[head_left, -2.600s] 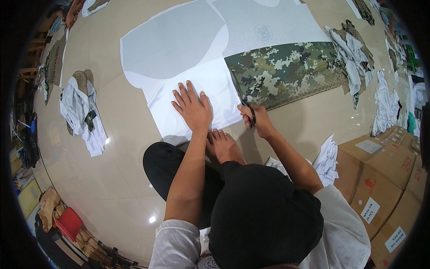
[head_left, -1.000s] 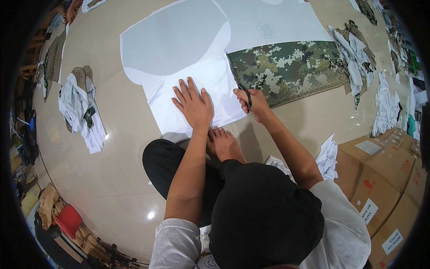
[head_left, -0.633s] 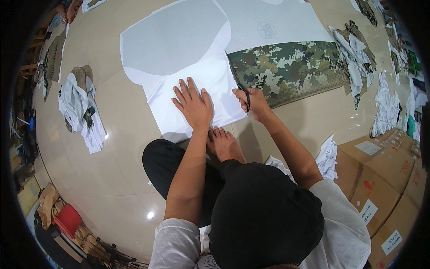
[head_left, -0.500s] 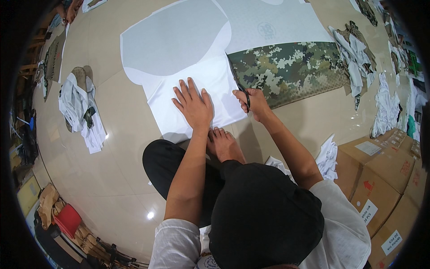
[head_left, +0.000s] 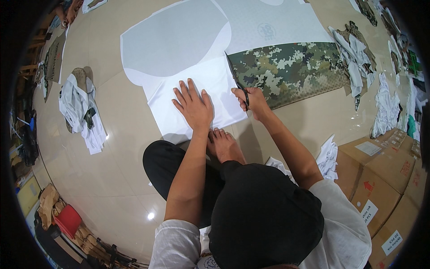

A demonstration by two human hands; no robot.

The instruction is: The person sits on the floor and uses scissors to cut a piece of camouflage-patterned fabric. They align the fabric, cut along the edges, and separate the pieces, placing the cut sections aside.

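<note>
White fabric with pale grey printed shapes lies spread on the tiled floor. Flat on its white part rests my left hand, fingers spread. My right hand grips black scissors by the handles. Their blades point away from me along the border between the white fabric and a green-brown camouflage panel. The far end of the blades sits where the grey print, the white and the camouflage meet. My bare foot stands just below the fabric's near edge.
Cut fabric pieces are heaped on the left, and more scraps lie beside the camouflage end. Cardboard boxes are stacked at the lower right. Another person's hands show at the upper left. A red item lies lower left.
My right hand and the scissors have shifted very slightly left, and the blades look a little more parted at the tip. My left hand and the fabric stay in place.
</note>
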